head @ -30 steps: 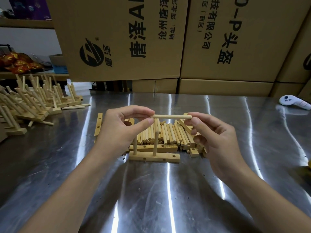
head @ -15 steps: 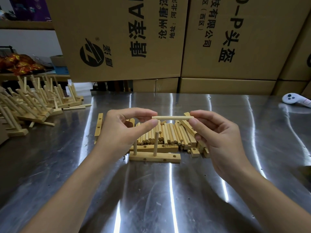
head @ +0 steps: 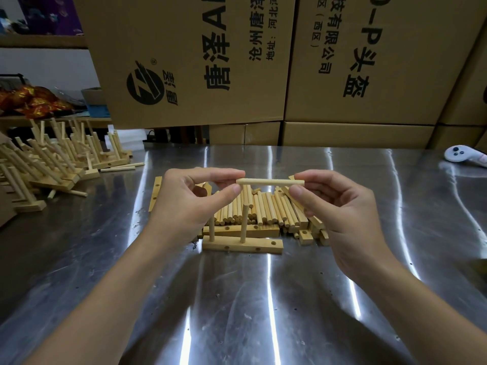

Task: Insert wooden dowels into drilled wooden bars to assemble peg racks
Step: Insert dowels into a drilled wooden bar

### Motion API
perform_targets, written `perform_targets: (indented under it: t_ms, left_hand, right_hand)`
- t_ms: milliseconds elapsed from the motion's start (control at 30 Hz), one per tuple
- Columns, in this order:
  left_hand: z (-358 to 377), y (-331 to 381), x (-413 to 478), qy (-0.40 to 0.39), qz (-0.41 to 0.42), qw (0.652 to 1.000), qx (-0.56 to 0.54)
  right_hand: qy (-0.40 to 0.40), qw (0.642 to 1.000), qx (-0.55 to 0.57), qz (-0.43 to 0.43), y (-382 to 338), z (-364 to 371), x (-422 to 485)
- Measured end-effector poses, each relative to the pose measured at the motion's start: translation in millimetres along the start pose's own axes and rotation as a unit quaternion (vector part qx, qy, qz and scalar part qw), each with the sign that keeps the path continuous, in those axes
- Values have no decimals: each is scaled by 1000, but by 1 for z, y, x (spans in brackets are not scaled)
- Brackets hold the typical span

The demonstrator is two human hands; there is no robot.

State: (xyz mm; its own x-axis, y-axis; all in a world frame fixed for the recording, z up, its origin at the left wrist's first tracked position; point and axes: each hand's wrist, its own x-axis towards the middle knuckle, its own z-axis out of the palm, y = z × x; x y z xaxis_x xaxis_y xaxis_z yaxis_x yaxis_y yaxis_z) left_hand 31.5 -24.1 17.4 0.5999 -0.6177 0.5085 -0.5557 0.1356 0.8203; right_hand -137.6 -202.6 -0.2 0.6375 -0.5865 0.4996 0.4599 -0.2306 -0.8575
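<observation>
A single wooden dowel is held level in the air, its left end pinched by my left hand and its right end by my right hand. Below it on the steel table lies a drilled wooden bar with two dowels standing upright in it, one at the left end and one near the middle; an open hole shows near its right end. Behind the bar lies a pile of loose dowels and another drilled bar.
Several finished peg racks are heaped at the far left of the steel table. A loose drilled bar lies left of my left hand. Cardboard boxes wall the back. A white controller rests far right.
Both hands and the dowel between them have stayed almost still, shifting only slightly lower in view. The bar with two dowels has not moved.
</observation>
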Motion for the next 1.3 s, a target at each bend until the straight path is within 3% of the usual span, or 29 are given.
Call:
perform_targets:
  t_ms: [400, 567, 633, 733, 800, 933, 1300]
  left_hand:
    - [-1, -1, 0, -12, 12, 1000, -4]
    - [1, -4, 2, -56, 33, 998, 26]
    - [3, -7, 2, -62, 50, 994, 78]
    - [6, -12, 3, -51, 74, 978, 189]
    - [8, -15, 1, -67, 74, 969, 224]
    - [10, -24, 1, -92, 71, 968, 222]
    - [10, -29, 4, -100, 33, 982, 158]
  right_hand:
    - [45, 995, 43, 83, 9, -1, 3]
    - [-13, 983, 120, 136, 10, 0, 3]
    - [-21, 989, 70, 128, 10, -1, 4]
    - [-20, 992, -121, 23, 9, -8, 7]
    - [-66, 969, -236, -29, 12, -11, 7]
    - [-142, 928, -345, -25, 20, -13, 3]
    - [-166, 910, -379, -39, 28, -8, -2]
